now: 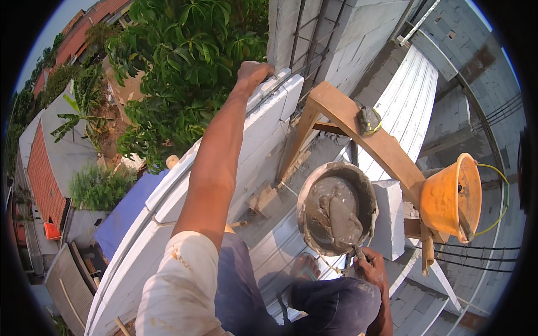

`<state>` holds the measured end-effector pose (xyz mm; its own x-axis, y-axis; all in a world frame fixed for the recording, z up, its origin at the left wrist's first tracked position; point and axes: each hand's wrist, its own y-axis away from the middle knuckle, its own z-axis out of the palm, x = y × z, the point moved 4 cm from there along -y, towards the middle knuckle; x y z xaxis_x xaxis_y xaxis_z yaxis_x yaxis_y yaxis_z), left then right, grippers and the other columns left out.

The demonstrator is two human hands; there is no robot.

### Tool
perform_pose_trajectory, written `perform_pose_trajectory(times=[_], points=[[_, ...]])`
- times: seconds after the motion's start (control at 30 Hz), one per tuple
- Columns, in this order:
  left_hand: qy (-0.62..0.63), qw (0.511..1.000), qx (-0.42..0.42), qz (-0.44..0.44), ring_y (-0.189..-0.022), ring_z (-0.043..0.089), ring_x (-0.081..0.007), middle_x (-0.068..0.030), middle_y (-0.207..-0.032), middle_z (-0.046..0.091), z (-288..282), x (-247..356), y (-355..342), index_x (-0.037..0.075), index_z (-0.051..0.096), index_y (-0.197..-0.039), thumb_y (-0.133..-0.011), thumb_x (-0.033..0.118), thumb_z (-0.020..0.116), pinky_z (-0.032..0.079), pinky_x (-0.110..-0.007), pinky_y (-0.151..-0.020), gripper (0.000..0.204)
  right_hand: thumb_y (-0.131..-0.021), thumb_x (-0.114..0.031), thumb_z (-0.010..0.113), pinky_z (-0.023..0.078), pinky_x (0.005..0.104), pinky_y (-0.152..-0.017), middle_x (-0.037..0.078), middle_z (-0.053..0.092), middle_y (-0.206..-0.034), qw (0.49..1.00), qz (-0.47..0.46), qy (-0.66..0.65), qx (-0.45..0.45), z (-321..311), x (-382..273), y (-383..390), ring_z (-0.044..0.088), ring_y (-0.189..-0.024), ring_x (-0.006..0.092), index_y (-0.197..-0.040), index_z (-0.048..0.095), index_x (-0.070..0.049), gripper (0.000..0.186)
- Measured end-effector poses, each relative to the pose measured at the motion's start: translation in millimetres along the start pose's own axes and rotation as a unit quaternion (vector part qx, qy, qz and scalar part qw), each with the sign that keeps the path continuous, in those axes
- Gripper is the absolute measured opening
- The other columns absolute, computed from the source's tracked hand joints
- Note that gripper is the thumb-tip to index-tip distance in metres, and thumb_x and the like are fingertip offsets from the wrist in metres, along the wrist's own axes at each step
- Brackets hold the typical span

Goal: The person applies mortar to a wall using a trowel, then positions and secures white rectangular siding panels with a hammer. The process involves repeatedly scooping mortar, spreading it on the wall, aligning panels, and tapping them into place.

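Note:
My left arm reaches forward along a wall of white blocks [185,187]. At its far end my left hand [255,74] is closed over the top edge of the end block [283,92]; its fingertips are partly hidden. Low on the right, my right hand [372,266] is wrapped around the handle of a trowel [344,221]. The mortar-coated blade lies in a round bucket [307,196] of wet grey mortar [322,204]. A white block [388,218] stands right beside the bucket.
A wooden trestle [386,154] bears a dark, yellow-edged object [369,120]. An orange bucket [448,196] is at its right end. Rebar [319,39] rises beyond the wall's end. Left of the wall is a drop toward roofs and a leafy tree [185,67]. White corrugated sheeting [412,101] lies below.

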<state>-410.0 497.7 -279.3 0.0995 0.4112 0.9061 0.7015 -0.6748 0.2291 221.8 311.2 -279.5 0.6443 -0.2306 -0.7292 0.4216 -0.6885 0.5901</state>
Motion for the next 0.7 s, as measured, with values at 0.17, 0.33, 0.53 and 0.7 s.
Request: perform_pose_trajectory(times=[0.17, 0.33, 0.53, 0.7], points=[[-0.035, 0.999, 0.008, -0.011, -0.115, 0.071, -0.0326, -0.0230, -0.123, 0.073, 7.8, 14.8, 10.2, -0.007, 0.075, -0.113, -0.069, 0.028, 0.084, 0.053, -0.037, -0.100, 0.058, -0.091, -0.025, 0.066, 0.042, 0.0309, -0.060, 0.002, 0.060, -0.074, 0.999, -0.010, 0.033, 0.009, -4.8, -2.7, -7.7, 0.052, -0.066, 0.0105, -0.095, 0.068, 0.001, 0.026], [-0.093, 0.995, 0.024, 0.021, -0.118, 0.069, -0.0360, -0.0268, -0.126, 0.071, -5.7, 12.6, 11.8, -0.005, 0.075, -0.113, -0.073, 0.026, 0.081, 0.054, -0.039, -0.099, 0.051, -0.093, -0.027, 0.064, 0.043, 0.0310, -0.061, 0.000, 0.058, -0.073, 0.999, -0.016, -0.001, -0.039, -6.2, -28.5, -20.4, 0.052, -0.066, 0.0113, -0.093, 0.067, 0.001, 0.029], [-0.061, 0.921, 0.215, 0.318, -0.124, 0.065, -0.0315, -0.0219, -0.135, 0.064, -30.8, 22.4, 164.9, 0.002, 0.064, -0.135, -0.095, 0.015, 0.070, 0.052, -0.043, -0.107, 0.042, -0.094, -0.026, 0.064, 0.042, 0.0283, -0.055, 0.003, 0.061, -0.075, 0.986, -0.150, 0.050, -0.050, -16.4, -134.7, -75.8, 0.055, -0.063, 0.0107, -0.094, 0.067, -0.001, 0.025], [0.064, 0.960, 0.092, 0.257, -0.108, 0.071, -0.0229, -0.0157, -0.126, 0.065, -21.7, -40.3, 312.7, -0.002, 0.067, -0.122, -0.095, 0.001, 0.067, 0.061, -0.034, -0.086, 0.026, -0.093, -0.021, 0.068, 0.057, 0.0437, -0.078, 0.018, 0.074, -0.109, 0.862, -0.366, 0.343, 0.068, -26.5, -232.9, -158.7, 0.070, -0.087, 0.0303, -0.119, 0.071, 0.003, 0.036]])
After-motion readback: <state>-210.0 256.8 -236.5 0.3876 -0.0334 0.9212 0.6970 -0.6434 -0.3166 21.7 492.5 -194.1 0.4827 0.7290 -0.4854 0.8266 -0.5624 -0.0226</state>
